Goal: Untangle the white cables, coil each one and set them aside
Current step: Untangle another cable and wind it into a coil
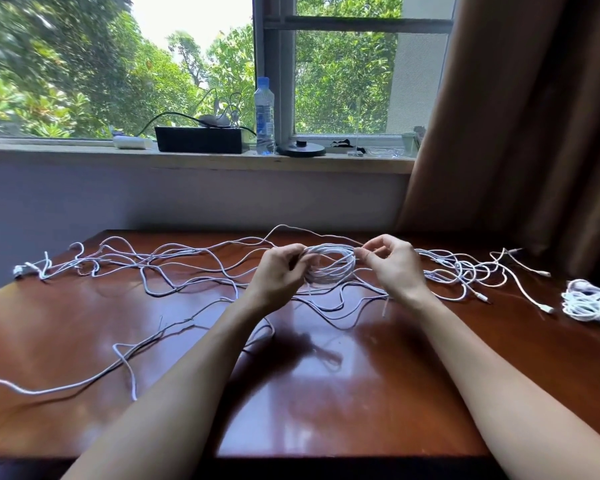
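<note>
A glossy wooden table [326, 393] sits below a window [343, 81]. Mid-frame, the left hand [279, 271] grips a half-wound coil [329, 268]; the right hand [394, 268] pinches its strand. Tangled white cables [174, 268] sprawl around; a coiled bundle [589, 304] lies far right. A plastic bottle [264, 116] stands on the sill [84, 154], contents unclear.

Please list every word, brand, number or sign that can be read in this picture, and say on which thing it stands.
No text here can be read.
On the bottle: a blue label, its print too blurred to read.
On the black box: no print visible.
On the coil and the loose cables: no markings visible.
</note>
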{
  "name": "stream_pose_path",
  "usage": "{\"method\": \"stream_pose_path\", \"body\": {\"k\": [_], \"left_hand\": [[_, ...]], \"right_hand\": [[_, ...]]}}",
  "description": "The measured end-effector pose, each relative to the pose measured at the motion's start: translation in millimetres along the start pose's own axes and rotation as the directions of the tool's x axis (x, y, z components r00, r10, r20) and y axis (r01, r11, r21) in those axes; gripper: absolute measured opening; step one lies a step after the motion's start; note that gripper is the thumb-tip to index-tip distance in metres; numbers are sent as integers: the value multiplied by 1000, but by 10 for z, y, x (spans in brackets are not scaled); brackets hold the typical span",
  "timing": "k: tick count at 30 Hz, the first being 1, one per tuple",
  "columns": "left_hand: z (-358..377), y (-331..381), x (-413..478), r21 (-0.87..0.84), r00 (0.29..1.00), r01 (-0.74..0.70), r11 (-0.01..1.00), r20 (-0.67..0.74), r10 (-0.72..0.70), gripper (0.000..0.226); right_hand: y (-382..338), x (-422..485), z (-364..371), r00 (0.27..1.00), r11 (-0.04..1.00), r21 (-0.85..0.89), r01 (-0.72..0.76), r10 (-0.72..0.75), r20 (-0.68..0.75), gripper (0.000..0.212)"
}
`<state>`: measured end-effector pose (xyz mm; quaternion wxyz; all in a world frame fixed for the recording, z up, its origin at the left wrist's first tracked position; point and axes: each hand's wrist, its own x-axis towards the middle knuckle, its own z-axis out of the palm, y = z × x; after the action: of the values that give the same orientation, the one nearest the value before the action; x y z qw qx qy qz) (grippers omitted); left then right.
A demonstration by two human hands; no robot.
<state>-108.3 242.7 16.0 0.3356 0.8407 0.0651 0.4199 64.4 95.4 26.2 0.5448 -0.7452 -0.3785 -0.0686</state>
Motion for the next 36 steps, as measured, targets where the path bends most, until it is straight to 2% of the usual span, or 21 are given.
{"method": "stream_pose_path", "body": {"k": [6, 10, 13, 16, 19, 21, 23, 26, 29, 32, 36], "left_hand": [[3, 47, 14, -124, 992, 96, 988, -70, -106, 34], [-25, -27, 44, -170, 972, 158, 973, -147, -184, 33], [-36, -67, 49, -112, 962, 172, 979, -194, -192, 34], [-58, -88, 54, 10, 949, 187, 982, -262, -178, 38], [-95, -135, 57, 100, 939, 206, 974, -300, -167, 40], [-104, -150, 52, 129, 941, 214, 968, -294, -169, 39], [-105, -153, 46, 166, 949, 211, 963, -272, -160, 40], [-108, -181, 45, 214, 962, 191, 958, -232, -140, 43], [-86, -177, 31, 237, 977, 150, 960, -183, -108, 44], [-47, -150, 21, 221, 991, 100, 970, -114, -76, 43], [-13, -131, 9, 208, 999, 40, 977, -35, -33, 37]], "right_hand": [[-10, -57, 32, 980, 981, -161, 106, -75, 185, 17], [-123, -139, 92, 922, 977, -80, 195, -155, 354, 16], [-181, -221, 165, 863, 970, -34, 241, -198, 465, 16], [-220, -272, 206, 820, 951, 19, 307, -275, 502, 10], [-244, -302, 210, 798, 931, 38, 363, -332, 503, 7], [-230, -297, 214, 778, 893, 18, 450, -402, 482, 9], [-207, -282, 226, 746, 823, -31, 568, -498, 441, 8], [-212, -270, 246, 687, 688, -139, 712, -641, 343, 18], [-250, -259, 261, 625, 569, -259, 780, -727, 285, 21], [-300, -296, 247, 654, 587, -297, 753, -719, 235, 25], [-337, -344, 216, 771, 702, -334, 629, -618, 154, 22]]}}
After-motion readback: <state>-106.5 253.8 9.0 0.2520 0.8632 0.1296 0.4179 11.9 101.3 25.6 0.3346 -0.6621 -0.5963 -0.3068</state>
